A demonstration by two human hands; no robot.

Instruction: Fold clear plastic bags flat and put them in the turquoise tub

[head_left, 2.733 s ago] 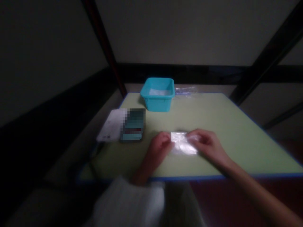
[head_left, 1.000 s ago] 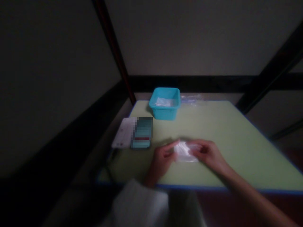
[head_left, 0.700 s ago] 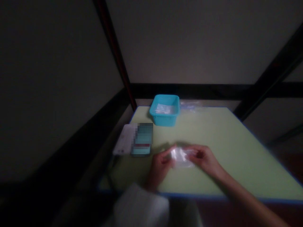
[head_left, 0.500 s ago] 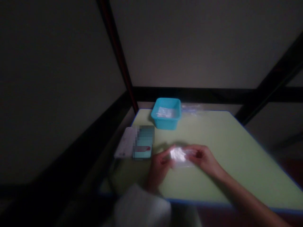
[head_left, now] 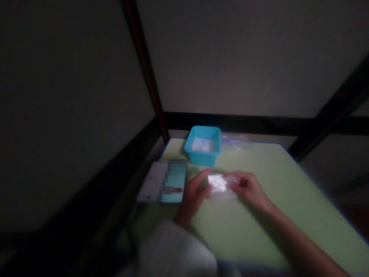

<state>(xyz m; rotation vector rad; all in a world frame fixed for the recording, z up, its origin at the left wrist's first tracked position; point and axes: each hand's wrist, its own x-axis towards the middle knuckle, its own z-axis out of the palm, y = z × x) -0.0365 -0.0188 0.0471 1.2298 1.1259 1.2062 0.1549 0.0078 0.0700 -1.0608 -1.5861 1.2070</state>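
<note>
A small clear plastic bag (head_left: 218,184), shining with glare, is held over the table in front of me. My right hand (head_left: 247,188) pinches its right side between thumb and fingers. At the bag's left edge is my left hand (head_left: 196,192), its thumb and forefinger spread apart. The left thumb is close to the bag or touching it; blur hides which. Whatever the bag contains cannot be made out.
A turquoise plastic basket (head_left: 202,158) with clear packets (head_left: 203,144) inside stands at the table's back. More clear plastic (head_left: 235,140) lies right of it. On the left are a pale flat object (head_left: 152,182) and a partly pixelated phone-like screen (head_left: 176,179). Walls enclose the table (head_left: 276,184).
My left thumb and forefinger have parted at the bag's left edge. My right hand keeps its pinch. The basket and table appear slightly lower as the view tilts up.
</note>
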